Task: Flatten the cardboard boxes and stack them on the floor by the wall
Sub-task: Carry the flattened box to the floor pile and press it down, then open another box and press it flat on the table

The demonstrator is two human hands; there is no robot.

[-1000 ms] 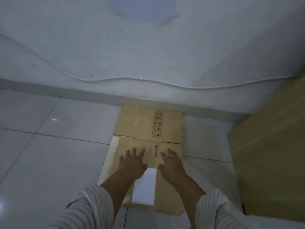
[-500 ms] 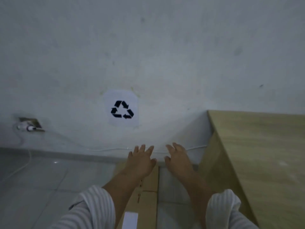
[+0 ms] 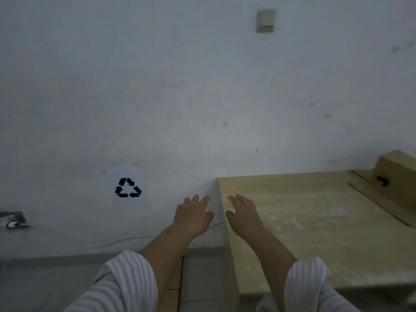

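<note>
Empty-handed between boxes

Holding nothing in left hand [image 3: 193,218] or right hand [image 3: 244,219], fingers [image 3: 195,199] spread apart; flattened cardboard [image 3: 173,298] on the floor [image 3: 45,287] by the wall [image 3: 202,86]; probably freed for the box [image 3: 398,174] on the surface [image 3: 326,235].

We see a pale, scuffed wall [image 3: 202,86] under dim, even light. A switch [image 3: 265,20] sits high on it, right of centre. A recycling sign [image 3: 128,188] is stuck low on the wall, left of centre. At far left is a socket [image 3: 12,219] with a white plug. A white cable [image 3: 117,242] runs above the grey skirting [image 3: 56,258]. The floor [image 3: 33,289] is pale tile. A wooden worktop [image 3: 326,221] abuts the wall at right.
</note>
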